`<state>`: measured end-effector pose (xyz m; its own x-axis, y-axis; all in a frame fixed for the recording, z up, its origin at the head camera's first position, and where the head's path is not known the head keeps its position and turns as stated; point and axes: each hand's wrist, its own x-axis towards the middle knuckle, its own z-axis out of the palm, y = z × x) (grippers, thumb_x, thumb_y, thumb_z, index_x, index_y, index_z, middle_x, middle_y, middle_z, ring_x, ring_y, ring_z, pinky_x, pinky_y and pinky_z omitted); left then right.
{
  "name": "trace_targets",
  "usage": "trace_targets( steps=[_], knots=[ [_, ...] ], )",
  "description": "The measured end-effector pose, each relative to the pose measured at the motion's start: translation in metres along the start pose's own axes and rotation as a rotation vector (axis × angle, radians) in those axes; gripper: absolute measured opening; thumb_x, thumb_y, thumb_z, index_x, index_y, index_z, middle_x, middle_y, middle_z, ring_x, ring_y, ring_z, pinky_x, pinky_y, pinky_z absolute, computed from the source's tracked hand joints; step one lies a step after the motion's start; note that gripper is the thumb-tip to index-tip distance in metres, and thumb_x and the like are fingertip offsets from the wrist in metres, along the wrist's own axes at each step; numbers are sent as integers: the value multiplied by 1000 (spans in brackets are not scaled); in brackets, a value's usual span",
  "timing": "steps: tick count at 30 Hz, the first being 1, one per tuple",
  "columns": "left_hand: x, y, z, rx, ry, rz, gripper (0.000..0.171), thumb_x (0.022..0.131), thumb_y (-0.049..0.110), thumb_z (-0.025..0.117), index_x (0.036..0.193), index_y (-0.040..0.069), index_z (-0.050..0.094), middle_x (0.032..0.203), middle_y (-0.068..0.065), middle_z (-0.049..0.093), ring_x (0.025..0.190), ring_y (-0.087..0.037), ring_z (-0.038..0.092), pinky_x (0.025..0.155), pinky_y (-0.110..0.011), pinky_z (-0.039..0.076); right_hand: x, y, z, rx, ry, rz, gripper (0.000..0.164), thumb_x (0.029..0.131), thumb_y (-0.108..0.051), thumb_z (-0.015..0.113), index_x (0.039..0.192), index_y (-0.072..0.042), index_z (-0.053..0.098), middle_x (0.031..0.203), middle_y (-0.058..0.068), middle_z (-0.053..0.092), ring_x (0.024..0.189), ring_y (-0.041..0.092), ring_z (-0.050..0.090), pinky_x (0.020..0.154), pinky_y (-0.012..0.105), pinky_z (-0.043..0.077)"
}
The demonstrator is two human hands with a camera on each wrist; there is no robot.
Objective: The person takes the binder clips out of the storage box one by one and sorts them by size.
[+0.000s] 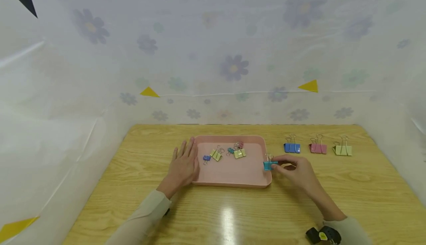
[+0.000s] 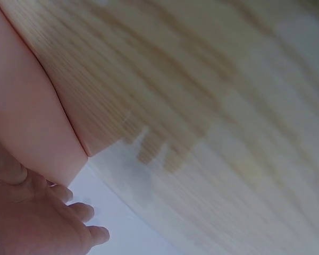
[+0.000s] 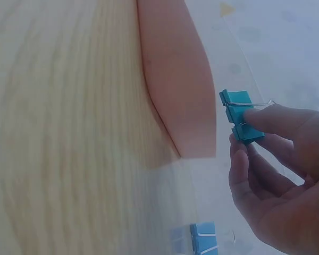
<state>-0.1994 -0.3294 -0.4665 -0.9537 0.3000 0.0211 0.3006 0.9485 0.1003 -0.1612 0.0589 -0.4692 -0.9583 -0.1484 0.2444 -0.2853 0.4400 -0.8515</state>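
A teal binder clip [image 3: 241, 118] is pinched between the thumb and fingers of my right hand [image 1: 297, 171], held at the right rim of the pink tray [image 1: 229, 174]. My left hand [image 1: 183, 167] lies along the tray's left side, its fingers straight and touching the rim. Inside the tray are a small blue clip [image 1: 206, 158], a yellow-green clip [image 1: 216, 154], a small teal clip [image 1: 230, 150], another yellow-green clip [image 1: 239, 153] and a small pink clip [image 1: 240, 145] partly hidden behind it.
Right of the tray, a large blue clip [image 1: 292, 147], a pink clip [image 1: 318, 148] and a yellow-green clip [image 1: 342, 149] stand in a row on the wooden table [image 1: 266, 215]. A flowered white sheet [image 1: 199, 53] encloses the back and sides.
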Motion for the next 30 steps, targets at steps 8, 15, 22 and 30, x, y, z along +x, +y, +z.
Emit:
trace_targets(
  steps=[8,15,22,30],
  knots=[
    [-1,0,1,-2,1,4,58,111,25,34,162,0,25,170,-14,15,155,-39,14,121,-61,17,1,17,-22,-93,26,-13,17,92,-12,79,108,-8,80,104,10,77,89,-3,67,73,18,56],
    [3,2,0,0,6,15,58,111,25,35,162,0,24,170,-14,16,155,-39,16,121,-61,18,-3,26,-43,-123,29,71,20,94,-17,77,112,-7,79,108,13,76,89,-4,67,76,17,55],
    [4,2,1,2,-9,25,58,111,25,33,163,1,22,171,-14,15,155,-39,16,121,-61,18,-4,39,-53,-123,25,102,22,95,-18,76,113,-6,79,110,14,75,93,-5,64,78,15,53],
    [5,1,1,24,-21,24,57,111,24,33,163,1,22,171,-14,14,155,-39,15,121,-61,18,-4,50,-62,-136,-2,171,26,96,-23,75,114,-4,78,114,17,73,91,-6,63,76,20,54]
  ],
)
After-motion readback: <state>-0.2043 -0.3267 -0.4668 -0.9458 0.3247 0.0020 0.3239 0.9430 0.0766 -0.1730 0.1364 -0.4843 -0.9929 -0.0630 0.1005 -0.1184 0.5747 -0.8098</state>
